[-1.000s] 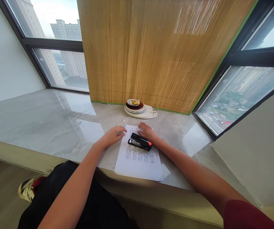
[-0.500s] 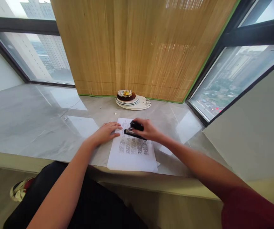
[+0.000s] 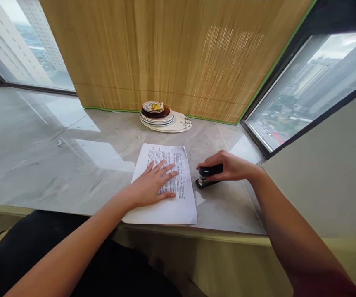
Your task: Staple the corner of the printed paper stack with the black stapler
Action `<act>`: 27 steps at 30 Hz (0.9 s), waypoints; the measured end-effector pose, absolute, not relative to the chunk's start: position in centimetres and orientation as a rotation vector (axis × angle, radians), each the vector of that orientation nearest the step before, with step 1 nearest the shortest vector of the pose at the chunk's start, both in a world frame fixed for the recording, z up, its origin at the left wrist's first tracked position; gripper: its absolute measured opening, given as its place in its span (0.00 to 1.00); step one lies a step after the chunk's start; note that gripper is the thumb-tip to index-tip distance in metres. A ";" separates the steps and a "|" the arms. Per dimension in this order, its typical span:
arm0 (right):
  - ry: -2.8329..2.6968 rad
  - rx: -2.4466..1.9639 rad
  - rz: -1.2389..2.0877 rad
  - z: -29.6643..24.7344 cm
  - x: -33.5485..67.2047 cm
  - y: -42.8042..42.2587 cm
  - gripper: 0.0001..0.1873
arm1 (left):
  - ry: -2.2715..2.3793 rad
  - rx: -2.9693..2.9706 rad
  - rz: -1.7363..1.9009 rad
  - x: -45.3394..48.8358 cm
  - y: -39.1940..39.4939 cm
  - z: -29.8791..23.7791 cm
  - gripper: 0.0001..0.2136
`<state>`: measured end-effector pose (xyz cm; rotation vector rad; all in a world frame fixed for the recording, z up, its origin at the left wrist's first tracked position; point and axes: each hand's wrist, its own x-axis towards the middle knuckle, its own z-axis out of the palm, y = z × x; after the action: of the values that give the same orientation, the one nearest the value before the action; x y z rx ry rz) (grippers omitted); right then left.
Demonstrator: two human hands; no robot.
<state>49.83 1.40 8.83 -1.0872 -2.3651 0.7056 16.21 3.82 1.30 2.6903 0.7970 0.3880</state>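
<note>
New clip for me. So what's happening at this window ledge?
A person is handling papers and a stapler. The left hand lies spread over the printed paper, near the ledge's front edge. The right hand grips the black stapler beside the paper's right edge; whether the stapler rests on the ledge is hard to tell. Farther back, a stack of plates sits by the bamboo blind.

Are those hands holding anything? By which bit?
The right hand holds the black stapler by its upper part; the left hand lies spread on the paper.
</note>
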 end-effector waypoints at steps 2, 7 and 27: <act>-2.532 -0.983 0.826 9.0 49.1 1.1 0.20 | 0.817 2.693 0.348 16.8 3.3 0.8 0.34; -2.594 -0.882 0.798 8.3 47.1 0.7 0.23 | 0.849 2.690 0.302 16.7 3.4 0.8 0.35; -2.514 -0.976 0.648 7.5 44.3 -0.1 0.11 | 0.270 2.660 0.254 15.1 3.9 3.0 0.23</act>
<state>44.29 -0.06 7.55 -0.9762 -2.5139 0.6478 15.07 3.95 3.02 2.6602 0.2698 0.2541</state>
